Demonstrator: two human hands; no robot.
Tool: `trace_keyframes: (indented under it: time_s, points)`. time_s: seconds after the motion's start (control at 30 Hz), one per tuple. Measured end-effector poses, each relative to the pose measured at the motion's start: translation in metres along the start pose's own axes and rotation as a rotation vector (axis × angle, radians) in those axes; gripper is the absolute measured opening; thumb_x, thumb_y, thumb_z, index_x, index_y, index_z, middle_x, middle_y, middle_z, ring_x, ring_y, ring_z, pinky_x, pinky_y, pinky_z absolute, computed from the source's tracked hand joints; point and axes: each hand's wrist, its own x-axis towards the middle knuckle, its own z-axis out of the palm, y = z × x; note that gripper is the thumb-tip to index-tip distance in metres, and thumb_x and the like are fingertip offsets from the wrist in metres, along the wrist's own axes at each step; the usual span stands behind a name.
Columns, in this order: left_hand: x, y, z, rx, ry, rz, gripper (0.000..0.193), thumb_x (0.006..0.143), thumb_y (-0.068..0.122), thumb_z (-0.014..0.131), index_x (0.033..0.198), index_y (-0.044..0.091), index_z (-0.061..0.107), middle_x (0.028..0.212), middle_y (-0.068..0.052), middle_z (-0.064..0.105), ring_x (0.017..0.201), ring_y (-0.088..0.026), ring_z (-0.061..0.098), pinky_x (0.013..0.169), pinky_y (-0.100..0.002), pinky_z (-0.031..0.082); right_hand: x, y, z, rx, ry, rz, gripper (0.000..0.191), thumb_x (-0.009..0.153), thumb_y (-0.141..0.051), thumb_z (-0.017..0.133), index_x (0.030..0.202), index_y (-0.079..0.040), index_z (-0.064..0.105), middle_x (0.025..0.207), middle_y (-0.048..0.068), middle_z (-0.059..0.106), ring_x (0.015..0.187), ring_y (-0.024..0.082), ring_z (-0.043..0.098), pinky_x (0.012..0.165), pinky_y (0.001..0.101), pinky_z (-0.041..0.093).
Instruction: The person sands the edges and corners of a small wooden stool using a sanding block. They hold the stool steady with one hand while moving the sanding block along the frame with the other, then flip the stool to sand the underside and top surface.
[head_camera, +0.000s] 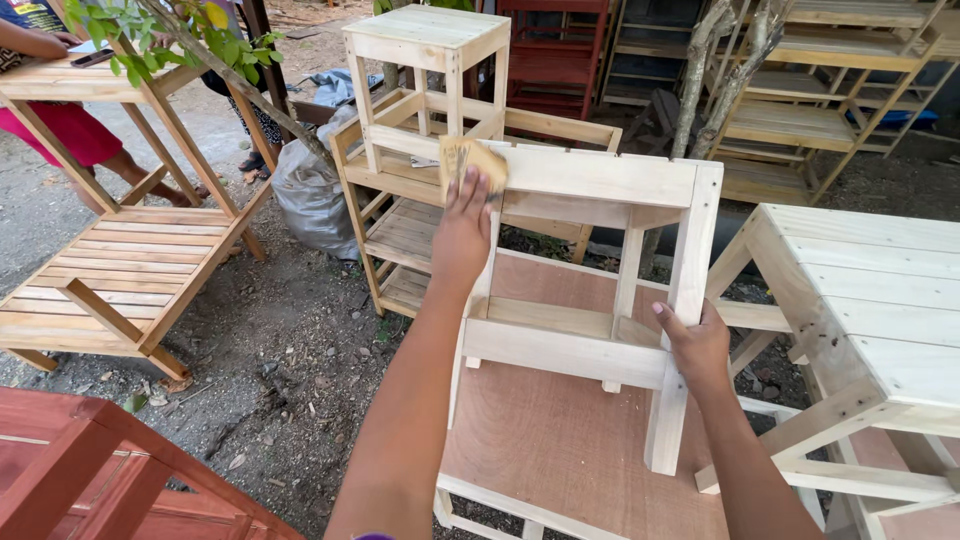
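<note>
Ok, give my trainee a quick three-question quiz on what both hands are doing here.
1. True or false: the left hand presses a tan sheet of sandpaper against the pale unpainted wooden stool.
2. What does the right hand grip? A) the stool's leg B) a grey plastic sack
3. The stool lies tipped on a brown ____ board.

Key: 1 true; 2 A; 3 plywood.

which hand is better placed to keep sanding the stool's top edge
Left. The left hand already presses the sandpaper against the wooden stool at its top edge. The right hand grips a stool leg, steadying it.
</note>
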Motion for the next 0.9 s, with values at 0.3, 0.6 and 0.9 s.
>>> trace_keyframes:
  time_s: [0.3, 0.6, 0.9]
  points:
    - [-0.162, -0.014, -0.015, 0.192, -0.125, 0.015, 0.048, 0.101, 0.019, 0.053, 0.149, 0.012, 0.053, 0.162, -0.008, 0.040, 0.148, -0.043, 0.035, 0.111, -0.044, 0.045, -0.006, 0.008, 0.001, 0.054, 0.027, -0.025, 0.040, 0.088, -0.025, 0.078, 0.115, 0.003, 0.068, 0.094, 0.012, 0.073, 0.083, 0.015, 0.066, 0.076, 0.0307, 0.052]
    - [-0.044, -0.016, 0.006, 0.308, -0.115, 0.128, 0.052, 0.100, 0.018, 0.055, 0.152, 0.010, 0.051, 0.165, -0.003, 0.034, 0.139, -0.045, 0.047, 0.103, -0.045, 0.053, -0.013, -0.004, -0.003, 0.052, 0.028, 0.011, 0.042, 0.088, -0.025, 0.077, 0.118, 0.004, 0.068, 0.093, 0.014, 0.074, 0.081, 0.018, 0.067, 0.075, 0.0322, 0.053]
    - [-0.072, -0.017, 0.005, 0.458, -0.240, 0.111, 0.053, 0.097, 0.013, 0.051, 0.149, 0.003, 0.046, 0.168, -0.002, 0.025, 0.136, -0.052, 0.048, 0.079, -0.046, 0.063, -0.021, -0.002, -0.002, 0.026, 0.071, -0.029, 0.046, 0.087, -0.027, 0.078, 0.120, 0.004, 0.068, 0.093, 0.015, 0.074, 0.081, 0.019, 0.069, 0.076, 0.0334, 0.054]
